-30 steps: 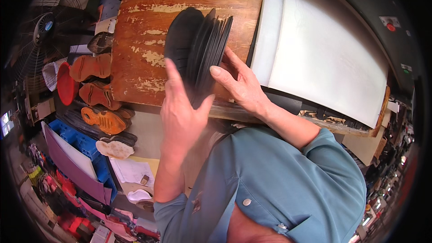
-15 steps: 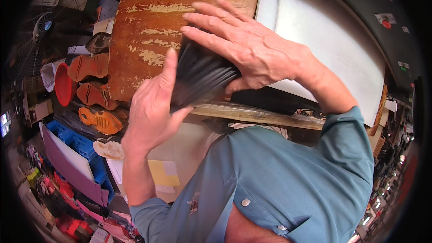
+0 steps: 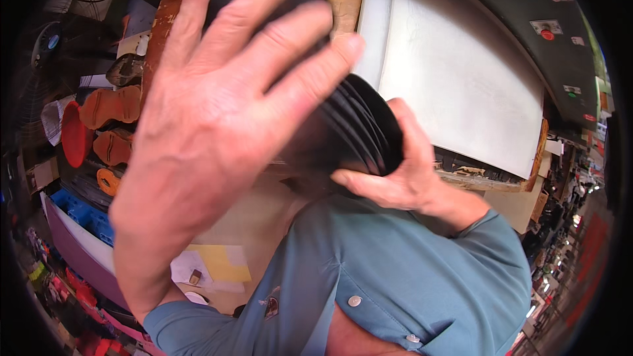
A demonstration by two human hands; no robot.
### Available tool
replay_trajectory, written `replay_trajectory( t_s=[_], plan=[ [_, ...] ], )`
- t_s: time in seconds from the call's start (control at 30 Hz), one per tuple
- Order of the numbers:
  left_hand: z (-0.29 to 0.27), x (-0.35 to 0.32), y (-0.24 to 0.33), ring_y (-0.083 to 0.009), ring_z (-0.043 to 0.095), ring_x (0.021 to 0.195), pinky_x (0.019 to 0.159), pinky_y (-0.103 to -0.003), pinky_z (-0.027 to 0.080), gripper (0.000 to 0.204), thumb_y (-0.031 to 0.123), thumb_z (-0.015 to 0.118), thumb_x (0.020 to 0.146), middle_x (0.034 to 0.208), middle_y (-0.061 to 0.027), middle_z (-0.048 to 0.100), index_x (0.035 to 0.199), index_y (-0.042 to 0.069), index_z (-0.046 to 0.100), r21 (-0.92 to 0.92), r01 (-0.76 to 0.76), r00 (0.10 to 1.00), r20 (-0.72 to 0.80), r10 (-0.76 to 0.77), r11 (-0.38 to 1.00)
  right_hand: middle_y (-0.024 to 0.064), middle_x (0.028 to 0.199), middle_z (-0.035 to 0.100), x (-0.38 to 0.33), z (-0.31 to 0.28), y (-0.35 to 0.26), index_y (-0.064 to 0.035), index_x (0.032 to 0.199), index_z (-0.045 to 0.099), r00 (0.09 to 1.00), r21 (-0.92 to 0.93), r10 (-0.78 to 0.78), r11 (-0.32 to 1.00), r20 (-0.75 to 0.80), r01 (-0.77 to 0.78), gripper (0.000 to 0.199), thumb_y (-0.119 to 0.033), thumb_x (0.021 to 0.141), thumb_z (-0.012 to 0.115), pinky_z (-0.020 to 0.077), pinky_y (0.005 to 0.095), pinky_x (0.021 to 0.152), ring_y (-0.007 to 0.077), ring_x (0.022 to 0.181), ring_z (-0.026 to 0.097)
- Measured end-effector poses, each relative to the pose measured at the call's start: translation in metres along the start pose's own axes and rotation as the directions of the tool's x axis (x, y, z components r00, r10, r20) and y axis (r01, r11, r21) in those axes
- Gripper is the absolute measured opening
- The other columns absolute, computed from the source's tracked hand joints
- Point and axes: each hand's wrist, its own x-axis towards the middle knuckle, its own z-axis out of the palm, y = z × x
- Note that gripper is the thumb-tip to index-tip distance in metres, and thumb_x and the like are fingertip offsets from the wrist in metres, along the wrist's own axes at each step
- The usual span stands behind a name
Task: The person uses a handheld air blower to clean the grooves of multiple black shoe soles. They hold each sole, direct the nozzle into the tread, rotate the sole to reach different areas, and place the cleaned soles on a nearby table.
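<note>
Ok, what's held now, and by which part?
A stack of black sheets, by its near end, in the right hand; the left hand spreads over it, contact unclear.

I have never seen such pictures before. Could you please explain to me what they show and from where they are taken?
There is no machine here: these are a person's bare hands. A wide camera on the head looks down, so straight edges look bent. The right hand grips one end of a black stack of thin pieces. The left hand spreads its fingers over the other end; whether they touch is unclear. Beyond is a brown bench, with a white panel to its right and orange-brown soles to its left.
</note>
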Motion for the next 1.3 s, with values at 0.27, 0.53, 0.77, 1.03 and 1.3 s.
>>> replay_trajectory(
  t_s=[0.27, 0.53, 0.77, 1.03, 1.3],
  plan=[
    [0.171, -0.021, 0.083, -0.0476, 0.028, 0.160, 0.130, -0.051, 0.027, 0.090, 0.041, 0.072, 0.102, 0.173, -0.0335, 0.024, 0.168, -0.003, 0.029, -0.856, 0.448, 0.768, 0.221, -0.601, 0.259, 0.0165, 0.136, 0.064, -0.014, 0.045, 0.046, 0.0045, 0.151, 0.045, 0.894, 0.181, 0.447, 0.880, -0.005, -0.439, 0.088, -0.024, 0.083, 0.094, 0.0513, 0.0384, 0.109, 0.0223, 0.125, 0.062],
    [0.155, -0.020, 0.087, -0.0499, 0.024, 0.161, 0.131, -0.055, 0.021, 0.089, 0.040, 0.072, 0.101, 0.173, -0.0317, 0.027, 0.169, 0.001, 0.029, -0.765, 0.499, 0.769, 0.175, -0.614, 0.407, 0.0190, 0.144, 0.063, -0.016, 0.053, 0.034, 0.0052, 0.154, 0.043, 0.916, 0.600, 0.396, 0.716, 0.071, -0.356, 0.070, -0.015, 0.097, 0.079, 0.0526, 0.0380, 0.109, 0.0229, 0.131, 0.061],
    [0.163, -0.046, 0.058, -0.0415, 0.029, 0.162, 0.131, -0.051, 0.025, 0.084, 0.033, 0.075, 0.100, 0.173, -0.0259, 0.033, 0.166, 0.000, 0.036, -0.708, 0.532, 0.797, 0.234, -0.556, 0.465, 0.0047, 0.071, 0.069, -0.025, 0.006, 0.047, 0.0000, 0.106, 0.074, 0.702, -0.262, 0.466, 0.885, 0.538, -0.385, 0.032, -0.032, 0.101, 0.077, 0.0505, 0.0319, 0.060, 0.0095, 0.066, 0.061],
    [0.173, -0.058, 0.051, -0.0423, 0.032, 0.161, 0.131, -0.050, 0.027, 0.080, 0.029, 0.079, 0.097, 0.172, -0.0256, 0.036, 0.162, -0.002, 0.044, -0.716, 0.509, 0.793, 0.173, -0.584, 0.478, 0.0132, 0.099, 0.075, 0.090, -0.038, 0.041, -0.0043, 0.116, 0.072, 0.868, -0.308, -0.493, 0.820, 0.050, 0.483, 0.033, -0.021, 0.092, 0.085, 0.0603, 0.0381, 0.070, 0.0298, 0.083, 0.074],
    [0.178, -0.068, 0.026, -0.0434, 0.029, 0.162, 0.132, -0.053, 0.023, 0.084, 0.037, 0.078, 0.095, 0.171, -0.0236, 0.038, 0.162, -0.001, 0.045, -0.640, 0.525, 0.794, 0.132, -0.593, 0.561, 0.0241, 0.104, 0.072, 0.299, 0.029, 0.058, 0.0027, 0.104, 0.075, 0.771, -0.861, -0.515, 0.116, 0.374, 0.495, 0.030, -0.021, 0.088, 0.065, 0.0542, 0.0480, 0.100, 0.0417, 0.106, 0.069]
  ],
)
